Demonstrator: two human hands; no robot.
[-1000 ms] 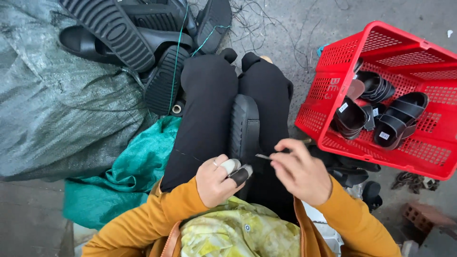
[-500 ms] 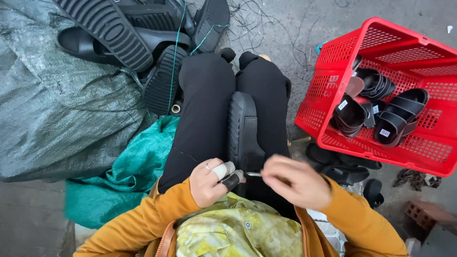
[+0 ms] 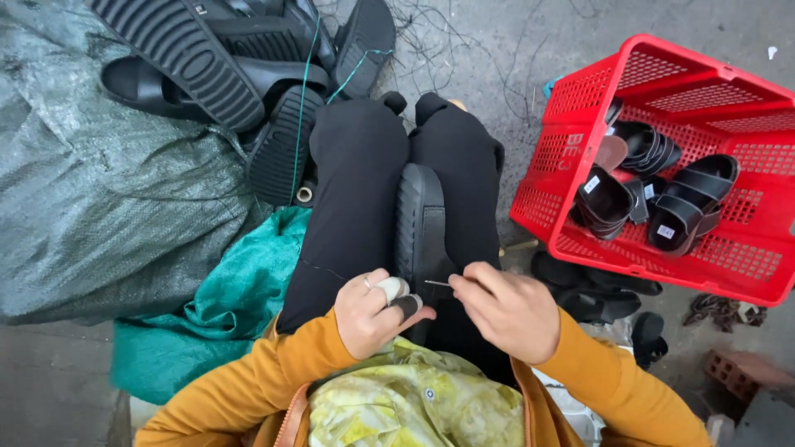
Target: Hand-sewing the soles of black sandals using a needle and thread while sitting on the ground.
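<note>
**Hand-sewing one black sandal, with a pile waiting and a few in the basket**

We are sitting with a black sandal (image 3: 421,223) on our lap, lying between our legs with the sole turned up. Our left hand (image 3: 373,310) is curled around its near end, the fingers pressed together, two fingertips in protective caps. Our right hand (image 3: 507,310) pinches a thin needle (image 3: 439,284) just beside the sandal's edge. We judge that this sandal is in the middle of its stitching.

Some sandals lie inside the red basket (image 3: 745,91) at our right, so that part looks finished. A pile of black sandals (image 3: 224,74) tied with green string sits on a grey sack (image 3: 91,207) at our left, probably waiting.

There is no surface here: everything stands on a grey concrete floor (image 3: 513,41) with loose thread scraps. A green sack (image 3: 215,323) lies beside our left leg.
</note>
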